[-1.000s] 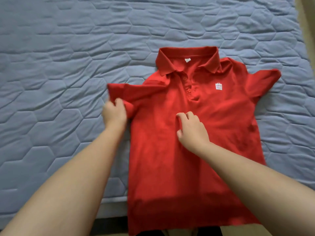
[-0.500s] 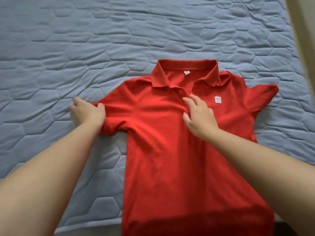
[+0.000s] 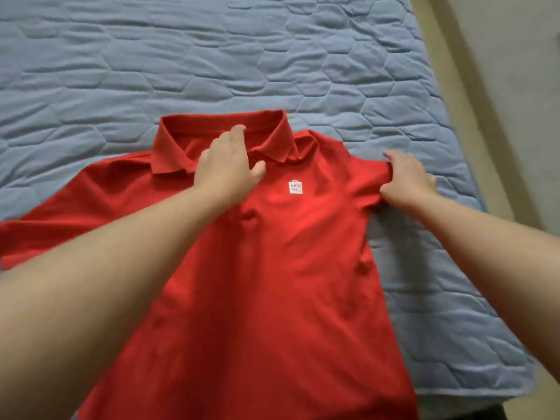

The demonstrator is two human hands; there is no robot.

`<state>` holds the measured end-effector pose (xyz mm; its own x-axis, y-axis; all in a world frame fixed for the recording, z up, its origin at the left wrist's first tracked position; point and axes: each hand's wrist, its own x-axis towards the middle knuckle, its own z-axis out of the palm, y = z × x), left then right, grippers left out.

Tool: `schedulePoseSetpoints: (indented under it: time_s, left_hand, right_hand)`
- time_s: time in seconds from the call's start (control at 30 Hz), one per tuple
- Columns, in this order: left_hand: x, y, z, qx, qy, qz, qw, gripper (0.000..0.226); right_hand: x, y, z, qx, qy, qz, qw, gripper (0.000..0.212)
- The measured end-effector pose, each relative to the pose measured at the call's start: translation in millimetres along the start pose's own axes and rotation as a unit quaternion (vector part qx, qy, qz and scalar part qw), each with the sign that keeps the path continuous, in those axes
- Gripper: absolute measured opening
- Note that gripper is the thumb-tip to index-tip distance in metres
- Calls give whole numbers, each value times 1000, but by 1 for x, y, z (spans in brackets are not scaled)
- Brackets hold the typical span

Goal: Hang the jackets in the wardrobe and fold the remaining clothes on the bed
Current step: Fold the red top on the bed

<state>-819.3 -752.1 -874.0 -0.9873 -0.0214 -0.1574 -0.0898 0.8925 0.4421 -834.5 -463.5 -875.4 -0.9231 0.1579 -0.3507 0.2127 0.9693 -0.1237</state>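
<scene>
A red polo shirt (image 3: 272,268) lies face up on the blue quilted bed (image 3: 181,56), collar toward the far side, with a small white logo on the chest. My left hand (image 3: 227,168) rests with straight fingers on the placket just below the collar. The left sleeve lies spread out flat at the left edge of the view. My right hand (image 3: 407,183) is on the end of the right sleeve, its fingers curled round the bunched fabric; it is blurred. The shirt's hem hangs over the near edge of the bed.
The bed's right edge runs diagonally at the right, with a beige floor strip (image 3: 500,86) beyond it. The near bed edge (image 3: 485,395) shows at the bottom right. Bare quilt lies beyond and to the right of the shirt.
My left hand left the spread left sleeve and moved to the placket by the collar. My right hand moved from the placket out to the right sleeve. The view shifted right.
</scene>
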Motion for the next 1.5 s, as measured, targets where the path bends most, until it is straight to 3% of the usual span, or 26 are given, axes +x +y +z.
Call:
schedulePoseSetpoints:
  time_s: [0.07, 0.13, 0.2, 0.23, 0.3, 0.37, 0.47, 0.57, 0.63, 0.7, 0.8, 0.9, 0.97, 1.03, 1.1, 1.17, 1.23, 1.3, 1.37, 1.43, 1.5]
  left_hand:
    - [32, 20, 7, -54, -42, -133, 989, 73]
    - [54, 32, 14, -77, -93, -217, 969, 66]
    - [64, 41, 21, -149, -81, -205, 964, 30]
    - [67, 47, 25, -209, -49, -180, 960, 14]
    - [73, 55, 30, -317, 17, -131, 939, 17]
    - [73, 55, 36, -353, 11, -130, 927, 26]
    - [71, 50, 51, -304, -47, -156, 939, 49]
    - [77, 52, 50, -300, -49, -174, 936, 24]
    - [85, 58, 43, -252, -79, -171, 949, 22]
    - [96, 65, 39, -282, -86, -169, 940, 17]
    - [107, 69, 36, -375, -58, -193, 905, 9]
    - [111, 56, 44, -324, -73, -182, 926, 16]
    - [111, 49, 51, -270, -125, -164, 941, 17]
    - [113, 43, 57, -258, -165, -153, 940, 24]
    - [114, 40, 61, -241, -159, -148, 946, 32]
    - [115, 40, 65, -213, -146, -148, 955, 38]
    - [114, 41, 64, -158, -141, -150, 966, 44]
    - [103, 45, 60, -97, -123, -140, 978, 47]
    - [79, 54, 55, -8, -47, -98, 994, 51]
    - [40, 58, 49, 57, 61, -22, 996, 54]
    - [-7, 53, 34, 46, 107, 35, 993, 57]
  right_hand:
    - [12, 22, -11, 141, -72, -27, 987, 67]
    - [11, 35, -18, 284, -144, -14, 948, 41]
    - [7, 47, -21, 401, -204, 20, 893, 14]
    - [6, 54, -22, 466, -217, 34, 857, 20]
    - [2, 71, -22, 605, -201, 76, 767, 25]
    - [-5, 89, -15, 641, -190, 141, 731, 24]
    - [-24, 105, -1, 612, -242, 181, 731, 9]
    - [-23, 108, 6, 680, -262, 105, 676, 26]
    - [-19, 100, 7, 673, -253, 59, 693, 34]
    - [-17, 86, 9, 651, -267, 29, 710, 42]
    - [-10, 69, 8, 716, -189, 41, 671, 27]
    - [-6, 70, 9, 746, -79, 88, 655, 11]
    - [-10, 81, 16, 735, -128, 84, 661, 18]
    - [-17, 87, 21, 699, -247, 57, 669, 29]
    - [-23, 82, 24, 666, -311, 54, 676, 31]
    - [-23, 77, 27, 678, -244, 74, 690, 26]
    - [-22, 77, 25, 714, -142, 97, 678, 17]
    - [-25, 82, 24, 728, -106, 114, 667, 12]
    - [-33, 82, 27, 722, -100, 152, 668, 13]
    - [-41, 76, 27, 699, -59, 178, 690, 18]
    - [-46, 63, 15, 647, 28, 165, 744, 21]
